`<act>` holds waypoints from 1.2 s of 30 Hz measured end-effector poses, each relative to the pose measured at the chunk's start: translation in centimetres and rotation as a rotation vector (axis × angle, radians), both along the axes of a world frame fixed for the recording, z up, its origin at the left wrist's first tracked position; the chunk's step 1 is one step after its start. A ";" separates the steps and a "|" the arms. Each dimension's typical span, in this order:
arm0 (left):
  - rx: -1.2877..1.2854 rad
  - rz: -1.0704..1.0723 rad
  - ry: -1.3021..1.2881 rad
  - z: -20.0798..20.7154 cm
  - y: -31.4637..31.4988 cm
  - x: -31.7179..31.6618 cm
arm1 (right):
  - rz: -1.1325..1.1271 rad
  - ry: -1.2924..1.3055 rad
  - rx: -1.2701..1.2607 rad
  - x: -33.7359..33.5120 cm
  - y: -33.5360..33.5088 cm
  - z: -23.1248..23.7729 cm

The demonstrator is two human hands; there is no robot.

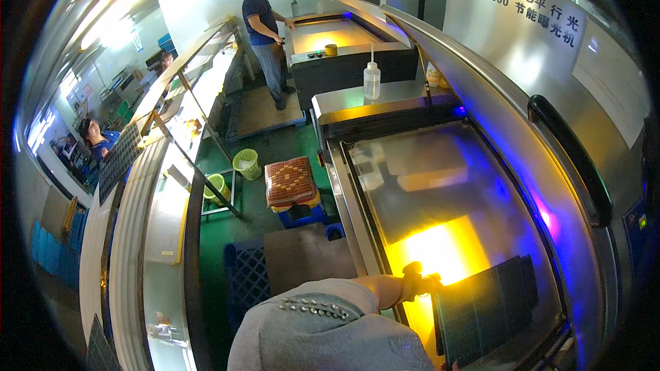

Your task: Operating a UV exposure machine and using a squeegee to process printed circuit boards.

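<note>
My left arm, in a grey sleeve with a row of metal studs, reaches right across the front of a lit machine bed. The fingers of my left hand are closed at the upper left corner of a dark flat panel with faint grid lines. This panel lies tilted over the bed, its right edge stepped as if several sheets overlap. Bright yellow light glows on the surface just beyond my hand. My right hand cannot be made out; the panel's lower end runs to the bottom of the view.
A raised metal lid with a black handle slants along the right. A squeeze bottle stands behind the bed. Left are a woven-topped stool, green baskets and a long lit bench. A person stands at another machine.
</note>
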State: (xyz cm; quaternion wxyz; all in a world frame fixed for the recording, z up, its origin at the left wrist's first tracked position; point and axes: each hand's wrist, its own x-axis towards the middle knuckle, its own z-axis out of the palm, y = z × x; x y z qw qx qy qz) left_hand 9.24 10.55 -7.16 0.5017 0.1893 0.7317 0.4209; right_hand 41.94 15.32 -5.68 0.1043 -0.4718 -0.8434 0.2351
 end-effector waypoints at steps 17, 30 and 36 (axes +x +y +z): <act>0.076 -0.059 0.033 -0.4 -1.6 2.4 | 0.391 0.054 0.716 5.1 -2.2 -2.4; 0.068 0.036 -0.394 6.4 -2.6 0.0 | -1.022 1.753 -0.896 1.8 -3.3 2.8; 0.030 0.134 -0.377 6.4 -9.6 -2.9 | -0.954 1.618 -1.070 4.2 -9.1 0.3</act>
